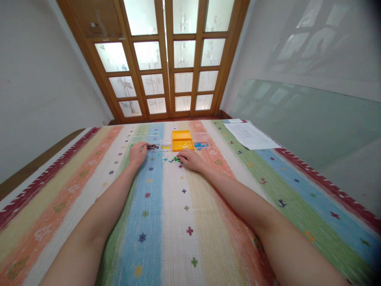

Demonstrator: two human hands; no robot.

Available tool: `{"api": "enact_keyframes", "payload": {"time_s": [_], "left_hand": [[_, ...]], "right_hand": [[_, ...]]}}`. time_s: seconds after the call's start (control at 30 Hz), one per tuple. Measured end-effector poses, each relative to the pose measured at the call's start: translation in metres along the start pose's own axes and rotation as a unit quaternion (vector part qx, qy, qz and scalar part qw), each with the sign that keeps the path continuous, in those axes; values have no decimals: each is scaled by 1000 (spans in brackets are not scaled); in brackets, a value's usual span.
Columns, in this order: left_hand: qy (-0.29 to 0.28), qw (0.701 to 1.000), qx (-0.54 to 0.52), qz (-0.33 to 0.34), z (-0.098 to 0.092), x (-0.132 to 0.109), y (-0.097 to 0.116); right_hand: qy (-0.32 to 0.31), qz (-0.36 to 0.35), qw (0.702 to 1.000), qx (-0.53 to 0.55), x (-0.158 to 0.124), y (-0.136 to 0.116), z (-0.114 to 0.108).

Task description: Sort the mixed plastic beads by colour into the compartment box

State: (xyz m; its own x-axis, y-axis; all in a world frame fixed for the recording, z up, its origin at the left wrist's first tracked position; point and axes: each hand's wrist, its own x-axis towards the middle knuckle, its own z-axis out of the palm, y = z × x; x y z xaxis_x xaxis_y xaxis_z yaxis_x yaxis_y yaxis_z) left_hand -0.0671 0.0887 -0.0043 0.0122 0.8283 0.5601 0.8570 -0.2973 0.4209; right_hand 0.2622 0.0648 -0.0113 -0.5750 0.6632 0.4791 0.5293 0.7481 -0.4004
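My left hand (137,154) is at the left end of a row of small boxes, fingers bent and pressed together beside a clear box with dark brown pieces (152,147). Whatever it may pinch is too small to make out. My right hand (191,159) rests on the cloth, its closed fingertips at a loose cluster of small green pieces (176,159). Blue and pale pieces (165,159) lie left of that cluster. Just behind the right hand, an open orange box (177,136) contains small whitish pieces. Anything inside the right fingers is hidden.
Between the brown pieces and the orange box are yellow pieces (165,147); blue pieces (201,145) fill a clear box on its right. Printed paper (250,135) lies at the back right of the striped tablecloth (175,222). Wooden glass-paned doors (168,59) stand behind.
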Motion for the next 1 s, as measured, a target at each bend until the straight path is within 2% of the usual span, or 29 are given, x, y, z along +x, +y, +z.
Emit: {"api": "enact_keyframes", "payload": {"time_s": [0.1, 0.3, 0.4, 0.7, 1.0], "left_hand": [[-20, 1000, 3, 1, 0, -1, 1], [-149, 978, 27, 141, 8, -11, 30], [-173, 966, 69, 180, 11, -13, 37], [-169, 975, 73, 125, 8, -13, 32], [-172, 974, 89, 115, 7, -13, 33]], "right_hand": [[-2, -1, 1000, 0, 0, 0, 0], [-4, 7, 1000, -1, 0, -1, -1], [-3, 6, 1000, 2, -1, -1, -1], [-6, 9, 1000, 6, -1, 0, -1], [-9, 8, 1000, 2, -1, -1, -1]]}}
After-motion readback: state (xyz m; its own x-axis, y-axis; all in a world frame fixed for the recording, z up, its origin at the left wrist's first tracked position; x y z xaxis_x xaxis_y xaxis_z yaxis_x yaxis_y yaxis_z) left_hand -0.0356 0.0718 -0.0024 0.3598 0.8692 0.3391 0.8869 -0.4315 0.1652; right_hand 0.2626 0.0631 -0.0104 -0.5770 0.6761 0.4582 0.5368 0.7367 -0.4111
